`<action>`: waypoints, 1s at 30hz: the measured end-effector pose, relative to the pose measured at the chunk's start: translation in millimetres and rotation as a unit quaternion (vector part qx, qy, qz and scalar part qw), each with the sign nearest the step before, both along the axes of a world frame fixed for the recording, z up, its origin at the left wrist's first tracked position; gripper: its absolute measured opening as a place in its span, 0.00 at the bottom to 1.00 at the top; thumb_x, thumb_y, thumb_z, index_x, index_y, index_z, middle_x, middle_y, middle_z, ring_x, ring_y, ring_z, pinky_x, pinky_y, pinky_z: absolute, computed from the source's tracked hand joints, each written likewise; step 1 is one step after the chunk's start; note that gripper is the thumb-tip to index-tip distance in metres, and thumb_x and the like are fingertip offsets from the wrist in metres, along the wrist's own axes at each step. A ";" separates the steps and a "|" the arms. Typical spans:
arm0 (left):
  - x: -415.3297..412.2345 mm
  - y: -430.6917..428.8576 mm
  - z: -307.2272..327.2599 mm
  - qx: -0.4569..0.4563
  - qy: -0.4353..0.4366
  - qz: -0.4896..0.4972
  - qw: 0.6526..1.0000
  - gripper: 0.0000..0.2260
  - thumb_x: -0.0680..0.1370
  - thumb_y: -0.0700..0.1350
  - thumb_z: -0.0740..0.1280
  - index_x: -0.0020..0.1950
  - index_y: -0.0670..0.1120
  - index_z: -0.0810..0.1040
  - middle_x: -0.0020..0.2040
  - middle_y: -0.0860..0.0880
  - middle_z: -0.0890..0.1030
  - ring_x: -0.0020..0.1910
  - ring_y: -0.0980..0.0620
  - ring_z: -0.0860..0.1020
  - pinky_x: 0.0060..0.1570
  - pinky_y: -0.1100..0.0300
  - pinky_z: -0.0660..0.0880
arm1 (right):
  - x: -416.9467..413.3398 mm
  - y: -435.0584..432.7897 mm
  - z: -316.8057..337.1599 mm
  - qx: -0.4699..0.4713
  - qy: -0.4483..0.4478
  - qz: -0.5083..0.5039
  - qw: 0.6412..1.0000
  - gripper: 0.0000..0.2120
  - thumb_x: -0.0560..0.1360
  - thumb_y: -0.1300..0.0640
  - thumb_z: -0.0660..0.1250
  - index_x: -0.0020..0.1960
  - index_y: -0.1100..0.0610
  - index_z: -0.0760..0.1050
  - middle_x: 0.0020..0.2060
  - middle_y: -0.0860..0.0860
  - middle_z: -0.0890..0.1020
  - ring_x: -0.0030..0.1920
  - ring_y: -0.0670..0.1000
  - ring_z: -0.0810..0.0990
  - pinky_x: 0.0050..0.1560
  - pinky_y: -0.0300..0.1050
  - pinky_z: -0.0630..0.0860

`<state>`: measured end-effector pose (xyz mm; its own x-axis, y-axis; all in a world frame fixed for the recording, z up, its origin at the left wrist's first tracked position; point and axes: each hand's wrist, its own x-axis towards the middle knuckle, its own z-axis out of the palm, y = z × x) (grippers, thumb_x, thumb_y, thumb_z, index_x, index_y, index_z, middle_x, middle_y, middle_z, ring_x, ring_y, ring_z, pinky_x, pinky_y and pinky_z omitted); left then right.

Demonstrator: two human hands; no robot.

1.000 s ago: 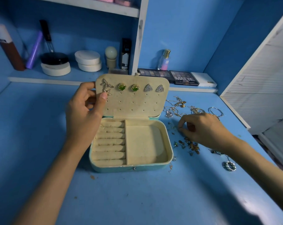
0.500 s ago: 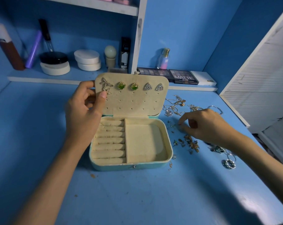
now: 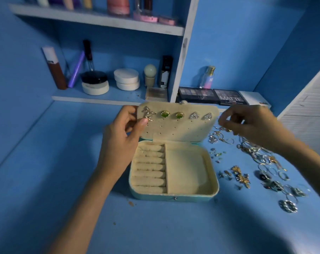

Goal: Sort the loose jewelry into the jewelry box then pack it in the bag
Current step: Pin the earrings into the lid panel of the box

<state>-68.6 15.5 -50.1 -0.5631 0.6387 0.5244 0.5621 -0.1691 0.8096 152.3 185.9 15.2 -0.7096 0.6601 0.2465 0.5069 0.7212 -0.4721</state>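
On the blue tabletop (image 3: 45, 180), below shelves (image 3: 100, 19) of cosmetics, our box (image 3: 174, 197) stands open, with earrings (image 3: 164, 114) pinned in its raised lid (image 3: 179, 131). Our left hand (image 3: 120, 142) pinches the lid's left edge. Our right hand (image 3: 251, 125) hovers by the lid's right edge with its fingers curled, too blurred to tell whether they hold anything. Right of the box lies loose jewelry (image 3: 256, 158).

Only thing I can actually read is "MATTE" on the dark eyeshadow palette (image 3: 230, 97) at the back; the smaller print's just blur.
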 end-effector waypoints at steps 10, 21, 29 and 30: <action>4.9 -27.9 -8.7 0.018 0.128 -0.017 0.991 0.07 0.76 0.46 0.64 0.49 0.44 0.75 0.46 0.54 0.81 0.48 0.63 0.79 0.49 0.67 0.76 | -92.5 -30.4 38.2 -0.220 -0.015 0.214 0.952 0.04 0.74 0.65 0.67 0.44 0.58 0.80 0.29 0.48 0.80 0.30 0.43 0.75 0.32 0.37 0.71; 8.1 -31.6 -18.9 0.042 0.147 -0.005 0.988 0.04 0.76 0.41 0.63 0.50 0.46 0.72 0.47 0.53 0.77 0.50 0.63 0.76 0.52 0.69 0.74 | -110.1 -45.6 16.3 -0.324 -0.055 0.274 0.904 0.04 0.74 0.66 0.67 0.43 0.60 0.80 0.33 0.53 0.81 0.35 0.48 0.77 0.39 0.38 0.75; 7.4 -32.4 -21.0 0.043 0.167 0.000 0.985 0.05 0.75 0.38 0.64 0.50 0.44 0.72 0.46 0.50 0.78 0.50 0.63 0.75 0.52 0.73 0.71 | -112.4 -47.6 17.0 -0.308 -0.082 0.276 0.907 0.03 0.73 0.64 0.69 0.44 0.60 0.82 0.36 0.54 0.82 0.36 0.48 0.77 0.40 0.37 0.75; 7.4 -32.6 -20.8 0.041 0.168 -0.001 0.985 0.05 0.75 0.38 0.64 0.50 0.45 0.72 0.46 0.49 0.79 0.50 0.62 0.75 0.52 0.72 0.71 | -112.7 -48.1 17.3 -0.306 -0.085 0.277 0.907 0.03 0.73 0.64 0.69 0.44 0.60 0.82 0.36 0.55 0.82 0.36 0.48 0.77 0.40 0.37 0.75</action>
<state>-61.2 -17.0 -70.9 -0.3470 0.5875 0.7311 0.7960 -0.2278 0.5609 39.6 137.8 32.5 -0.9677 0.1664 -0.1895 0.2493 0.5176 -0.8185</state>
